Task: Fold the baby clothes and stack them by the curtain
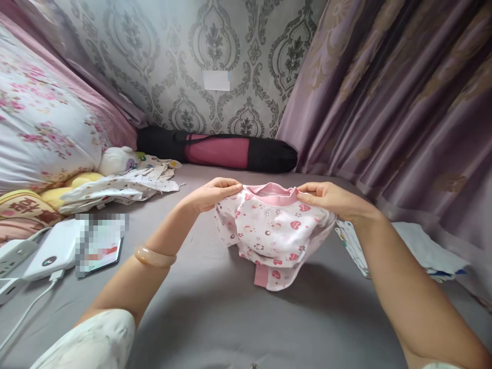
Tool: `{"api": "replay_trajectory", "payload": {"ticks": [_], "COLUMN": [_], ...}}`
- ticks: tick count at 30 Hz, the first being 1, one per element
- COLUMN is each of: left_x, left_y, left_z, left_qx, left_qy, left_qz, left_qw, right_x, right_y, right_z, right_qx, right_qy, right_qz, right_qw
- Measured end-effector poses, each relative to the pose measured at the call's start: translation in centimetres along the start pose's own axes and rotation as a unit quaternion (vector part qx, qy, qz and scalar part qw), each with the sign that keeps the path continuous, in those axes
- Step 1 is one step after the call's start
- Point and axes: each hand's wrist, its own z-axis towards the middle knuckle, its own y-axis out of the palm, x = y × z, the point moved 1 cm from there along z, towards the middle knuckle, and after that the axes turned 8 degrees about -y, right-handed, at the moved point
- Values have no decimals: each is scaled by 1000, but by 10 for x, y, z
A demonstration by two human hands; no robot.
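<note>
A small white baby garment [271, 230] with pink hearts and pink trim hangs over the grey bed sheet [215, 307]. My left hand [213, 193] pinches the left end of its pink band. My right hand [330, 199] pinches the right end. Both hands are closed on the cloth and hold it stretched between them, with the rest drooping onto the sheet. A pale bangle [154, 256] sits on my left wrist.
Folded printed baby clothes [123, 187] and a white plush toy [115, 160] lie at the left by a floral pillow [42, 123]. A white power bank [54, 250], power strip [11, 256] and phone lie front left. A black-and-pink roll bag [219, 151] lies by the wall. More cloth [415, 246] lies under the purple curtain [403, 102] on the right.
</note>
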Motion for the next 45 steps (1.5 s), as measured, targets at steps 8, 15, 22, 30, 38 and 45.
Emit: {"api": "replay_trajectory", "payload": {"ticks": [8,15,22,30,38,45], "left_x": [-1,-22,-37,-16,-9,1], "left_y": [8,19,22,38,40,17], "left_z": [3,16,21,20,18,13], "left_qx": [-3,20,10,-27,67,27], "left_qy": [-11,-15,-32,39,107,3], "left_qz": [68,-141,72,159,172,59], "left_qw": [998,990,997,986,977,998], "right_x": [11,17,17,-2,-3,16], "right_y": [15,31,40,46,41,34], "right_z": [1,-1,-6,-11,-18,-14], "right_qx": [31,25,17,-5,41,37], "right_qy": [-27,-74,-81,-105,-110,-99], "right_qz": [-111,-30,-32,-36,-77,-78], "right_qw": [993,997,996,994,990,991]}}
